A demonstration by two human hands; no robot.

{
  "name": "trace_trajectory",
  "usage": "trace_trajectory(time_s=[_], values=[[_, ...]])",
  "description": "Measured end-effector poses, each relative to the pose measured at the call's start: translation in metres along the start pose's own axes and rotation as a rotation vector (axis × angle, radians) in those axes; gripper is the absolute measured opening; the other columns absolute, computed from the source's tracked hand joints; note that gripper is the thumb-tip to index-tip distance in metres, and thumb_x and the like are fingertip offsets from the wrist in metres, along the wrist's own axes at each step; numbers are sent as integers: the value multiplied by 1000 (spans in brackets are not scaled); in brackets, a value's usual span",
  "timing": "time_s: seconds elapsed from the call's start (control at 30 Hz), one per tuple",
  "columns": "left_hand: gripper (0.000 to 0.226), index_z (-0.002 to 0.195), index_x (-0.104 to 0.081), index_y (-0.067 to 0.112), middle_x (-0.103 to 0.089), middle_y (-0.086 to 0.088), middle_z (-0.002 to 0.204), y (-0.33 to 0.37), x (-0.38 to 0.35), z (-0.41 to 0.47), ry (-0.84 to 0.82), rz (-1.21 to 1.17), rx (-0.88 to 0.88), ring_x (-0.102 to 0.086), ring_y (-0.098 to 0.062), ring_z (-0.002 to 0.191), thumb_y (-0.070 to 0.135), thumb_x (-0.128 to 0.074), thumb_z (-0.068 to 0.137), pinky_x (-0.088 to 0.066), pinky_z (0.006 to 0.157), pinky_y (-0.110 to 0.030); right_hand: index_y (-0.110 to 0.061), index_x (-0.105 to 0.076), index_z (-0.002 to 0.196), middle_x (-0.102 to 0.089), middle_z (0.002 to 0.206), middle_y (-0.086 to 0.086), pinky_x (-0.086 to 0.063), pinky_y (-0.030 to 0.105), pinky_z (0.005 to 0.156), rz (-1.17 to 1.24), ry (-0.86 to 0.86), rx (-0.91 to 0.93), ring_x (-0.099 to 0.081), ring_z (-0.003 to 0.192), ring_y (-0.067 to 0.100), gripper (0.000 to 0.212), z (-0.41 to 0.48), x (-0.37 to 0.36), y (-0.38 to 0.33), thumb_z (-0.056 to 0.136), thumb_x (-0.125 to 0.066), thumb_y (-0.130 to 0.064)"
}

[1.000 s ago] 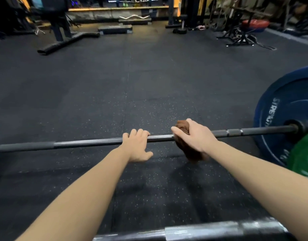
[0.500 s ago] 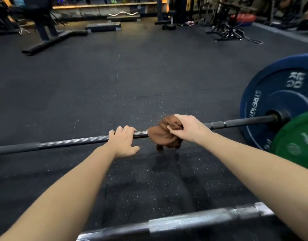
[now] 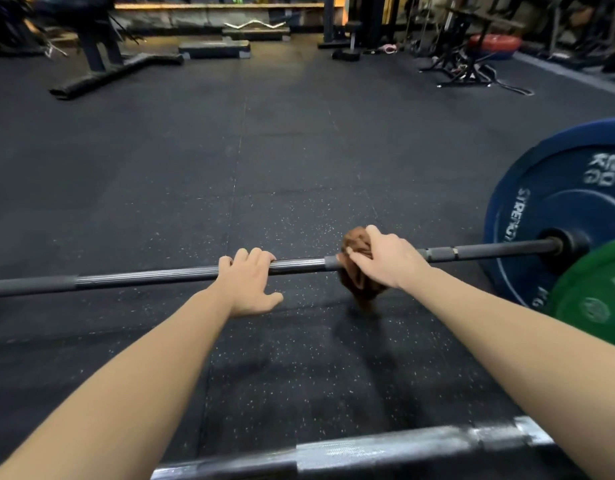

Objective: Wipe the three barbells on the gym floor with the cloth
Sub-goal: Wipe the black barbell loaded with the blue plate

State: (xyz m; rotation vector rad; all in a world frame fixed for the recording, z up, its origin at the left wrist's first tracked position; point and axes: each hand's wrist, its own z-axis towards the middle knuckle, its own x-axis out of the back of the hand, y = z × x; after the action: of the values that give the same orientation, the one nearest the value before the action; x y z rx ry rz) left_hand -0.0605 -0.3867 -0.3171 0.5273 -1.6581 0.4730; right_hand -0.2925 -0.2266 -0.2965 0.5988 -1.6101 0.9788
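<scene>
A dark barbell runs left to right across the black gym floor, with a blue plate on its right end. My left hand rests over the bar near its middle, fingers hooked over the top. My right hand grips a brown cloth wrapped around the bar, just right of the left hand; part of the cloth hangs below the bar. A second, silver barbell lies nearest me at the bottom edge, and a green plate shows at the right.
Black speckled rubber floor stretches ahead. Benches, a step platform, a curl bar and machine frames stand along the far wall.
My right hand has slid the cloth to the right along the bar, away from the left hand. The left hand keeps its place on the bar.
</scene>
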Motion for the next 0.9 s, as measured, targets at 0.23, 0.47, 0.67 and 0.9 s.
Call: trace_trajectory(time_s=[0.23,0.47,0.67,0.9], values=[[96,148,-34,23,-41,1,141,-1,-3,3,-10,46,20,-39,-25,127,91,-24,81,-31,107,-47,-26,-49,126,-70,117,3,-45,44,94,-32,59,160,-64,107,33,40,-4,-15,-17,101,-43,-57],[87,142,-40,25,-44,3,143,3,4,5,-44,-64,64,-40,-24,129,86,-12,85,-28,108,-47,-29,-59,111,-69,113,-7,-49,40,95,152,-55,178,-62,105,21,30,-10,9,27,99,-51,-56],[50,137,-42,25,-48,3,138,-6,0,11,-44,-14,22,-44,-24,124,59,-24,105,-31,103,-46,-29,-62,115,-70,115,-5,-50,38,94,131,40,65,-63,107,21,29,-16,16,58,98,-53,-51],[47,138,-41,26,-47,3,138,-9,2,16,-61,-4,10,-44,-23,124,57,-23,107,-31,103,-47,-23,-53,113,-67,113,2,-47,39,85,-101,93,93,-63,104,30,31,-3,-8,-2,97,-50,-50]])
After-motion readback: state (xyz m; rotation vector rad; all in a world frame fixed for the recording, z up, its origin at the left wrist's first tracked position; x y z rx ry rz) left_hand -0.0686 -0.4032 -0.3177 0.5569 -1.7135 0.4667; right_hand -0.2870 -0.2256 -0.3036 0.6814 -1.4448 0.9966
